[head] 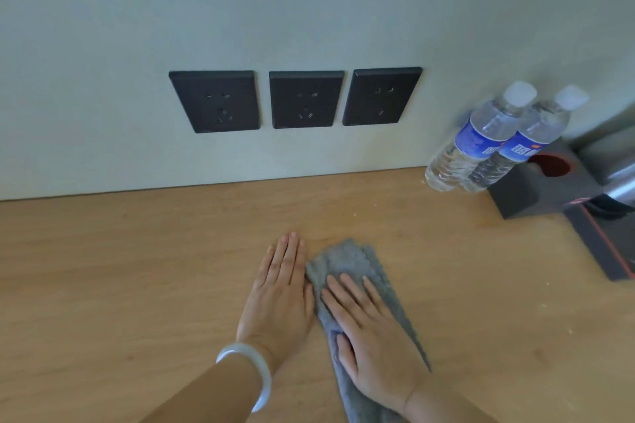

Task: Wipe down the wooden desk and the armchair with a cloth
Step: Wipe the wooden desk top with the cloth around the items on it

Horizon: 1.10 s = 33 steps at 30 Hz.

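Grey cloth (347, 264) lies mid-desk (137, 268) nr front edge. R hand (372, 336) flat on it, fingers straight. L hand (280, 295) flat on bare wood, touching cloth's left edge.

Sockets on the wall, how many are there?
3. They sit in one row on the wall above the desk: the left socket, the middle socket and the right socket. More could lie outside the picture.

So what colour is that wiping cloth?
Grey: the fuzzy grey cloth shows best in the head view.
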{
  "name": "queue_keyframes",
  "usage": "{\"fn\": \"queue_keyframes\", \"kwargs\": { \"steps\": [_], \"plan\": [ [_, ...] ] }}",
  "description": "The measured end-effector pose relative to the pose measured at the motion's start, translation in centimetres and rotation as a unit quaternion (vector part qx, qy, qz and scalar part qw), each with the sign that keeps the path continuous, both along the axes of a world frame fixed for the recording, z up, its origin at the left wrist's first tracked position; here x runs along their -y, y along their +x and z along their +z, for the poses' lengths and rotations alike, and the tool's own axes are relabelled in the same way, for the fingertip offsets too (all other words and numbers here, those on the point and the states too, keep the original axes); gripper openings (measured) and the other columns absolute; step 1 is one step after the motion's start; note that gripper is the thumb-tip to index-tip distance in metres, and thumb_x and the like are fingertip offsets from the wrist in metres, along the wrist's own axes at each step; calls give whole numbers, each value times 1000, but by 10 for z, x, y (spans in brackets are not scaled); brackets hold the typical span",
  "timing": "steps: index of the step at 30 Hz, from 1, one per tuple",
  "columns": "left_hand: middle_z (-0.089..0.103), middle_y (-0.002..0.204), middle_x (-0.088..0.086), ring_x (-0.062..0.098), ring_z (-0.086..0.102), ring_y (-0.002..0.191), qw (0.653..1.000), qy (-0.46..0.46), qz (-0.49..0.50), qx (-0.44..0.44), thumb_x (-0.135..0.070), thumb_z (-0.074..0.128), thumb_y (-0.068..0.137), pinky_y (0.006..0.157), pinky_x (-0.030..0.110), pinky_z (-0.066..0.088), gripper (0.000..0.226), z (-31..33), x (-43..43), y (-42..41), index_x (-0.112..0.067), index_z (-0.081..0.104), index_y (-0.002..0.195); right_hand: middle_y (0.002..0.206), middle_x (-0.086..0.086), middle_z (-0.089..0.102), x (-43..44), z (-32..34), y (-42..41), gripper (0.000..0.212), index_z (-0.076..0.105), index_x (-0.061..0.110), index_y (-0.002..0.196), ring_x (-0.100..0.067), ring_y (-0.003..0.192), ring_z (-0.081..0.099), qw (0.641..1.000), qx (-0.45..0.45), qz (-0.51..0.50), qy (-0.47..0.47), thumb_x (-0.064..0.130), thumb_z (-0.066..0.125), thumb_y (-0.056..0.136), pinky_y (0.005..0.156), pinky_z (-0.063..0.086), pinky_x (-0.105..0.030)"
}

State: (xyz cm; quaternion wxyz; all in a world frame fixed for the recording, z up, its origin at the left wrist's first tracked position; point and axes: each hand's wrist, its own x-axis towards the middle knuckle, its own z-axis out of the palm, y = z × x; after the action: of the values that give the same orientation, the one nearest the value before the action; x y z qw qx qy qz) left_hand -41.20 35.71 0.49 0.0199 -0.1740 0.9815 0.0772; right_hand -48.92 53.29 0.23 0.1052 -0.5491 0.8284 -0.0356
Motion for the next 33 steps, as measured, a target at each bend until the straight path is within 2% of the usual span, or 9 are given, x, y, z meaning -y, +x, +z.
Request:
{"fn": "queue_keyframes", "kwargs": {
  "steps": [3, 7, 10, 14, 21, 23, 26, 30, 33],
  "plan": [
    [9, 161, 13, 25, 7, 149, 1000, 5, 9, 0, -31, 15, 98, 118, 43, 10, 61, 2, 1, -1, -3, 12, 152, 163, 8, 6, 30, 3, -36, 57, 18, 22, 155, -9, 150, 0, 1000, -9, -12, -20, 38, 28, 101, 120, 6, -37],
    [-3, 162, 6, 19, -6, 149, 1000, 19, 13, 13, -32, 20, 100, 120, 40, 2, 61, 6, 1, -1, -9, 3, 153, 162, -2, 16, 54, 10, -86, 57, 21, 15, 154, -17, 150, 10, 971, -53, -232, -13, 34, 29, 101, 122, 7, -41],
    [-7, 162, 2, 15, -11, 148, 999, 22, 26, 8, -35, 18, 101, 121, 38, 0, 61, 5, 2, -1, -13, -2, 154, 155, -14, 32, 30, 5, -59, 58, 32, 5, 149, -29, 145, 27, 930, -63, -359, -43, 32, 29, 97, 119, 19, -49],
    [-8, 162, 0, 14, -12, 148, 999, 28, 36, 1, -37, 13, 100, 120, 37, -1, 60, 3, 1, -2, -14, -3, 154, 150, -14, 41, 11, -6, 13, 60, 47, 3, 141, -31, 140, 35, 962, -40, -262, -65, 29, 39, 88, 110, 29, -54],
    [7, 161, 12, 24, 1, 149, 999, -4, 11, 32, -31, 11, 97, 121, 43, 14, 61, 9, -2, -2, -3, 9, 152, 160, -1, 23, 122, 5, -69, 55, 26, 18, 152, -20, 149, 13, 996, 8, -71, -59, 32, 26, 99, 122, 6, -45],
    [10, 161, 9, 21, 5, 149, 999, 7, 26, 25, -31, 14, 98, 121, 41, 16, 61, 12, -1, -2, -4, 13, 153, 158, -3, 28, 123, 5, -99, 54, 29, 17, 151, -20, 147, 20, 994, -15, -92, -60, 34, 24, 100, 122, 11, -43],
    [4, 162, 4, 17, -1, 150, 999, 5, 31, 7, -33, 14, 99, 122, 39, 9, 61, 9, -2, -1, -9, 9, 154, 152, -14, 36, 77, -3, -139, 55, 35, 8, 147, -29, 142, 29, 961, -76, -258, -69, 34, 34, 98, 119, 18, -46],
    [7, 162, 4, 16, 2, 150, 999, 7, 36, 5, -34, 14, 99, 122, 39, 11, 60, 8, -1, -1, -9, 12, 154, 153, -19, 34, 44, -1, -124, 54, 36, 3, 146, -34, 143, 26, 919, -57, -380, -85, 26, 42, 98, 119, 17, -49],
    [17, 161, 8, 19, 11, 149, 999, 9, 31, -2, -33, 14, 100, 120, 41, 20, 59, 7, -2, -1, -6, 19, 152, 157, -13, 29, 56, -5, -51, 55, 33, 6, 149, -29, 147, 21, 947, -64, -298, -100, 29, 34, 98, 120, 14, -50]
  ]
}}
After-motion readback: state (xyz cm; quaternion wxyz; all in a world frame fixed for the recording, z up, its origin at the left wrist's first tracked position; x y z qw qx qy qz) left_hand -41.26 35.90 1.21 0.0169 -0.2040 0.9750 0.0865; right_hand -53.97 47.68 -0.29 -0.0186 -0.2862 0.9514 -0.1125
